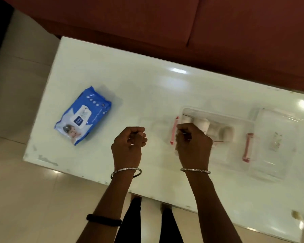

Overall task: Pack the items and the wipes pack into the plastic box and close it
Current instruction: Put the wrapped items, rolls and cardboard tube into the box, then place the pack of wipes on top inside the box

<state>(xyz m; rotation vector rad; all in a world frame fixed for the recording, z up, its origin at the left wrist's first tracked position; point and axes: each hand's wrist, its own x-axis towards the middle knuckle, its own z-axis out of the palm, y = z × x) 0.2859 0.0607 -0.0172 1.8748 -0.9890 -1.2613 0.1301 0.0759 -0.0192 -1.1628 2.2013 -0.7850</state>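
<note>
Wipes pack (82, 116), a blue soft-sided pouch with a white flip lid on top, lies flat at the left of the frame on a glossy white desk (130, 81), well apart from everything else. It looks light and squashy, with a slick film skin; a judgement is that it is best taken across its short width, with fingers on both long edges, since a pinch at a corner would let it sag.

Right of centre sits the clear plastic box (235, 155), open, with pink latches at its left and right ends. White rolled items (203, 124) lie inside near its upper left corner. The box looks stiff and light, likely to slide on the shiny desk if pushed. Its clear lid (277, 141) rests just beside it at the far right.

The left hand (129, 144) hovers above the desk at centre, its grip curled into a loose fist, holding nothing visible. The right hand (191, 144) is over the box's left end; its grip is curled too, but motion blur hides whether it pinches anything.
</note>
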